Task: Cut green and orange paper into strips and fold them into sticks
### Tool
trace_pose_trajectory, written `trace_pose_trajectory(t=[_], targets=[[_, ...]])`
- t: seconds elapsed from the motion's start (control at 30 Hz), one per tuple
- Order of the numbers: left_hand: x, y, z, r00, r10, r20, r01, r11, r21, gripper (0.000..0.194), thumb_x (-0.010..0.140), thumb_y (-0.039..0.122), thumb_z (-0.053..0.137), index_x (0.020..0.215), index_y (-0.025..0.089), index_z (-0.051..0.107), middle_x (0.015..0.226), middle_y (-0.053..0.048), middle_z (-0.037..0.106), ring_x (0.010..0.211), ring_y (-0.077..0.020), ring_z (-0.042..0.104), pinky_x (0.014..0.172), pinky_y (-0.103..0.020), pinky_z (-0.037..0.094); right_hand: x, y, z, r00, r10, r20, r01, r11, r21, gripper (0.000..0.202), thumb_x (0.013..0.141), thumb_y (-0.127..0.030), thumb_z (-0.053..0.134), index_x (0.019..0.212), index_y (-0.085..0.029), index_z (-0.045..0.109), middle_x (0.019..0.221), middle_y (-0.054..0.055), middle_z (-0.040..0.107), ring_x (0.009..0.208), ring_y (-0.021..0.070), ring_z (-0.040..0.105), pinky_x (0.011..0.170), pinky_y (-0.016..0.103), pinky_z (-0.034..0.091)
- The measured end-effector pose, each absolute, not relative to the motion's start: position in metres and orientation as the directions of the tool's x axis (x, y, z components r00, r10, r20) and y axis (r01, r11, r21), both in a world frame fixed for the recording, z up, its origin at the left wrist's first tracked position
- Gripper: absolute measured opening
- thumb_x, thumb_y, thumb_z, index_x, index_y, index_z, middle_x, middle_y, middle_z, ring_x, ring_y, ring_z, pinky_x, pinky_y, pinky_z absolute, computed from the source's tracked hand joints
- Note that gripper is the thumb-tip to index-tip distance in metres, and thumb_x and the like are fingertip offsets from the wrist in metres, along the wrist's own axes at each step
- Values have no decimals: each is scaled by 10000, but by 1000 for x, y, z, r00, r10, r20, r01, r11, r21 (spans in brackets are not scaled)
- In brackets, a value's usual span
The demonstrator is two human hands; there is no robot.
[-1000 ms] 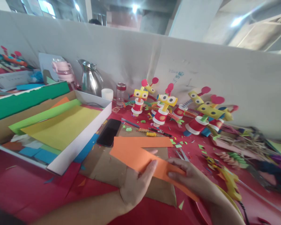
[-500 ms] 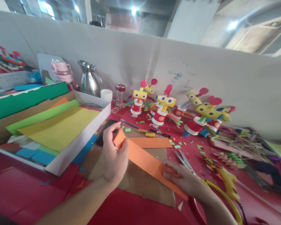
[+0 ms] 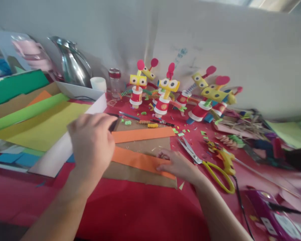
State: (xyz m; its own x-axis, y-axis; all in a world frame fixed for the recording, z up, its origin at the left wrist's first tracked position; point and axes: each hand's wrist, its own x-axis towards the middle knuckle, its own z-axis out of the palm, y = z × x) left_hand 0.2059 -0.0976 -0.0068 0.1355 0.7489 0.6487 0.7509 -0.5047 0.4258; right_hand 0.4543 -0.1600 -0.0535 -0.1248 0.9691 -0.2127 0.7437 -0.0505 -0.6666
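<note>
The nearer orange strip (image 3: 136, 159) runs lengthwise across the cardboard (image 3: 134, 175) from my left grip (image 3: 93, 145) to my touching right grip (image 3: 180, 166); whether either clamps, I can't tell.

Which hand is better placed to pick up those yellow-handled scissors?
Probably the right hand: the scissors lie beside it, though it is at the nearer orange strip. The left hand is farther away, by the white box.

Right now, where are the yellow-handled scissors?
In the head view, the scissors lie right of centre on the red tabletop, between the right hand and the yellow corded tool, blades pointing away from the person.
</note>
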Motion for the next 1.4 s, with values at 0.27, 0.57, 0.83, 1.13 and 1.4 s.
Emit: trace_pose_trajectory(t=[0.27,0.57,0.83,1.13,1.4], targets=[[266,-137,-65,768,632,99,528,-713,461,125,818,247,647,926,189,672,907,-83,647,810,-244,632,679,-344,475,454,-161,-55,-108,970,-218,806,-43,-591,221,748,-218,658,968,-231,668,821,-21,668,762,163,613,651,254,409],[269,-133,-70,836,525,157,489,-845,217,183,916,298,530,891,151,636,881,-85,659,855,-262,627,703,-389,496,454,-188,-34,-232,972,-35,944,217,-249,151,782,-207,689,932,-218,695,918,37,654,901,212,581,728,288,408],[270,-130,-70,852,507,133,469,-850,240,230,958,218,432,806,173,600,824,-47,611,796,-213,594,686,-362,448,459,-199,-64,-145,989,39,844,144,-517,183,857,-96,581,893,-218,711,881,6,677,851,155,602,733,243,419],[265,-122,-62,836,548,-15,529,-799,285,147,919,193,484,797,193,566,836,-28,571,817,-211,561,678,-349,391,466,-202,-61,-26,998,-62,776,-19,-630,55,841,-186,664,800,-213,689,796,-20,663,748,132,589,644,226,381],[270,-130,-69,777,627,-55,615,-737,281,234,969,265,413,768,205,518,806,-19,554,784,-203,551,631,-334,331,468,-202,-54,-14,990,-144,823,-70,-564,133,884,-186,594,799,-206,693,808,-8,687,695,114,587,590,224,330]])
